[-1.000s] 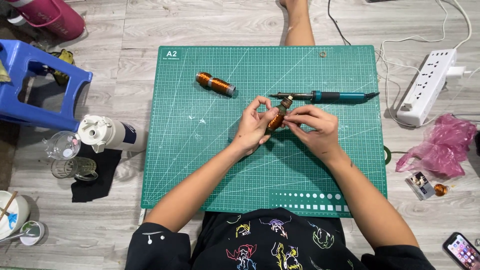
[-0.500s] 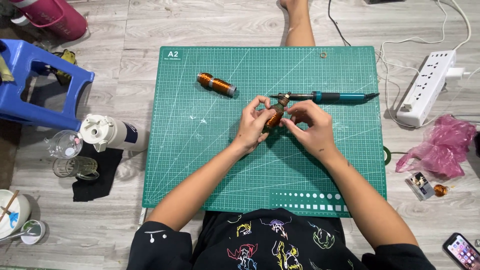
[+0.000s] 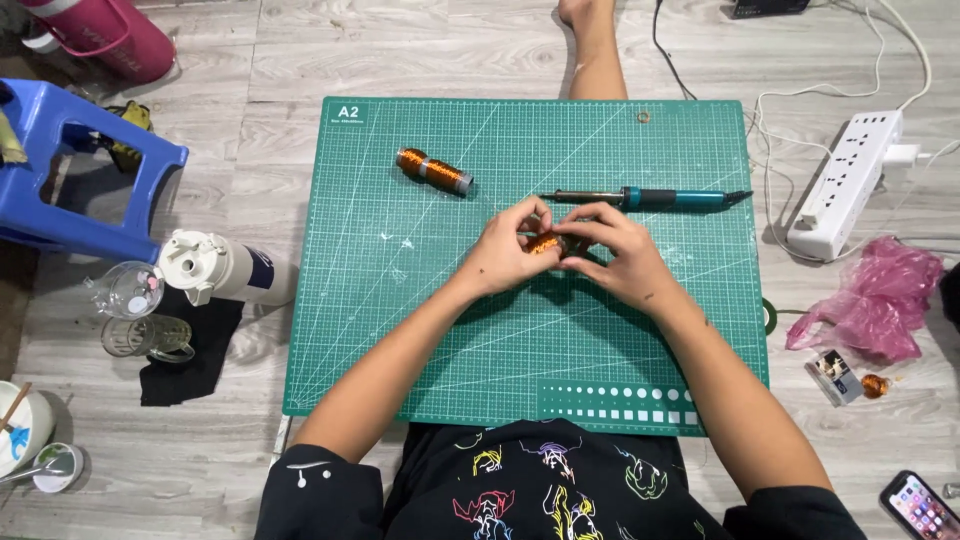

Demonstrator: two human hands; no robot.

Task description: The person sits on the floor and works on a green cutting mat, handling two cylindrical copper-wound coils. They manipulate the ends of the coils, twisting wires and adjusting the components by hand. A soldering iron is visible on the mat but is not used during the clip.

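Note:
Both of my hands meet over the middle of a green cutting mat [image 3: 400, 330]. My left hand [image 3: 505, 252] and my right hand [image 3: 615, 255] together grip a small copper wire coil [image 3: 546, 243], mostly hidden by the fingers. A second copper coil [image 3: 433, 170] lies on the mat to the upper left. Just beyond my fingers a teal-handled soldering iron [image 3: 650, 197] rests flat on the mat, its tip pointing left.
A white power strip [image 3: 845, 185] with cables and a pink plastic bag [image 3: 880, 300] lie right of the mat. On the left stand a blue stool [image 3: 75, 170], a white bottle [image 3: 215, 268] and glass cups [image 3: 130, 290]. A phone [image 3: 918, 505] lies bottom right.
The coil, earlier sticking out tilted between my hands, is now drawn in and covered by my fingers. Both hands stayed at the mat's middle.

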